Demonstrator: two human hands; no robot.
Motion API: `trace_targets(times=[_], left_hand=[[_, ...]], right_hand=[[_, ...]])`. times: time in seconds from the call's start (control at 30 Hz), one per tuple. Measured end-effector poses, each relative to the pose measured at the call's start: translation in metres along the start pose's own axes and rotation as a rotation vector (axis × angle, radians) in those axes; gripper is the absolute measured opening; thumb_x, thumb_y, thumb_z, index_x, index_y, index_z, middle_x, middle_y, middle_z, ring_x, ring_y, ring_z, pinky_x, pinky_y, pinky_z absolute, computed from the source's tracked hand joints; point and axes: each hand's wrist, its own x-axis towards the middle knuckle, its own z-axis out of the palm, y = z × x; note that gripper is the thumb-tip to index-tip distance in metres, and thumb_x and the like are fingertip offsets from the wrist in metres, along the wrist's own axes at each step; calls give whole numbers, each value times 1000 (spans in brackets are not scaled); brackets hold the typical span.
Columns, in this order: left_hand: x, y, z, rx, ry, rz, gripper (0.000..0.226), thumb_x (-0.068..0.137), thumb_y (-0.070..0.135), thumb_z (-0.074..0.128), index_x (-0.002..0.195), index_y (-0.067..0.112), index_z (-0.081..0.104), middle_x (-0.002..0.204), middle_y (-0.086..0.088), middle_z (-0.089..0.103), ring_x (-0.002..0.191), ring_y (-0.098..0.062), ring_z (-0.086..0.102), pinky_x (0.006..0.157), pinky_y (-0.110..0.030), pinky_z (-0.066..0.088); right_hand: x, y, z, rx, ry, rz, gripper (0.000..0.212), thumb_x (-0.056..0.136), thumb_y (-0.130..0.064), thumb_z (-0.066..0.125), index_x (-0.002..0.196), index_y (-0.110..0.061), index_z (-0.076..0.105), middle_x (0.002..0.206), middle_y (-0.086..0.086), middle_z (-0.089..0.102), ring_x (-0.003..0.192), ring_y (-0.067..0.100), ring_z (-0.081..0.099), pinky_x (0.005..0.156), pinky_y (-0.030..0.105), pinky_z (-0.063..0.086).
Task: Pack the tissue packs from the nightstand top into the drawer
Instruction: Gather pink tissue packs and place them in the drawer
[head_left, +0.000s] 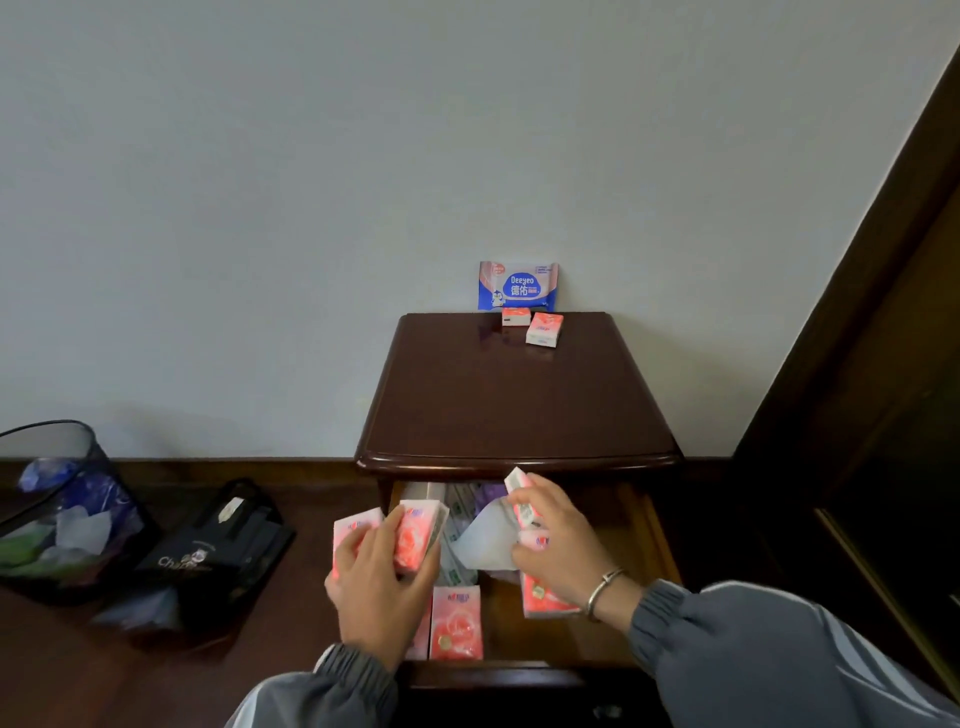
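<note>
The dark wooden nightstand (519, 410) has its drawer (644, 551) pulled open toward me. Two small pink tissue packs (544, 328) lie at the back of the top, in front of a blue wet-wipe pack (518, 286) leaning on the wall. Over the drawer's left side, my left hand (379, 582) grips two pink tissue packs (415, 535). My right hand (556, 545) holds another pink tissue pack (521, 491) over the drawer's middle. More pink packs (456, 623) lie flat in the drawer, beside white and green items.
A dark mesh waste bin (57, 509) with plastic in it stands on the floor at the left. A black bag (218, 551) lies beside it. Dark wooden furniture (883, 415) rises at the right. A pale wall is behind the nightstand.
</note>
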Motion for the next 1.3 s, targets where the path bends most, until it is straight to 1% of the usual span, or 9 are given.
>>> trace_targets(times=[0.1, 0.17, 0.33, 0.4, 0.5, 0.67, 0.87, 1.13, 1.3], left_hand=[[1, 3, 1, 50, -16, -14, 62, 84, 53, 60, 139, 27, 47, 134, 9, 56, 133, -20, 34, 104, -51, 32], [1, 4, 1, 65, -31, -46, 62, 85, 56, 55, 140, 29, 45, 135, 10, 55, 134, -19, 33, 104, -50, 32], [-1, -3, 2, 88, -37, -79, 63, 86, 61, 48, 141, 31, 42, 137, 10, 53, 134, -19, 32, 103, -50, 28], [0, -3, 3, 107, -33, -84, 62, 87, 60, 47, 142, 31, 41, 137, 9, 53, 135, -19, 32, 103, -50, 28], [0, -4, 3, 103, -9, -107, 61, 87, 59, 47, 141, 31, 41, 136, 9, 54, 134, -20, 32, 103, -51, 27], [0, -7, 5, 111, -7, -87, 61, 87, 59, 47, 141, 29, 42, 134, 9, 56, 133, -20, 34, 103, -52, 27], [0, -8, 8, 164, -9, -3, 62, 86, 61, 47, 139, 28, 45, 130, 9, 59, 132, -20, 37, 100, -50, 28], [-1, -7, 9, 178, -9, 14, 61, 87, 60, 48, 139, 27, 46, 130, 8, 60, 131, -19, 38, 99, -49, 28], [-1, -6, 9, 178, -6, 20, 60, 87, 59, 49, 138, 27, 47, 128, 8, 61, 131, -19, 38, 99, -48, 29]], right_hand=[[-12, -1, 18, -53, -1, -18, 54, 75, -16, 69, 125, -20, 51, 147, -6, 24, 133, 14, 35, 107, 27, 36], [-19, -1, 27, -32, -47, -28, 52, 80, -23, 68, 128, -20, 47, 151, -7, 17, 137, 10, 26, 107, 21, 36], [-24, 0, 14, 119, 56, 32, 29, 98, -17, 43, 124, -19, 54, 148, -4, 26, 119, 2, 38, 86, 0, 34], [-24, 4, 0, 118, 79, 58, 31, 99, -15, 39, 126, -18, 55, 147, -4, 31, 124, 2, 35, 93, 4, 30], [-28, 10, -18, 52, -40, 91, 39, 95, -15, 50, 133, -21, 49, 141, -7, 43, 126, 4, 41, 102, 15, 32], [-43, 21, -31, -152, -227, 112, 45, 82, -24, 67, 125, -26, 55, 121, -10, 54, 107, 4, 54, 81, 4, 37], [-50, 38, -26, -298, -282, 19, 40, 75, -22, 71, 114, -22, 62, 121, -7, 52, 113, 9, 52, 92, 11, 37], [-36, 64, -26, -210, -569, 163, 87, 72, -13, 73, 142, -31, 25, 135, -9, 31, 122, 8, 38, 98, 18, 40], [-27, 68, -27, -116, -550, 241, 61, 73, -20, 74, 122, -41, 45, 129, -9, 51, 118, 7, 51, 93, 16, 45]])
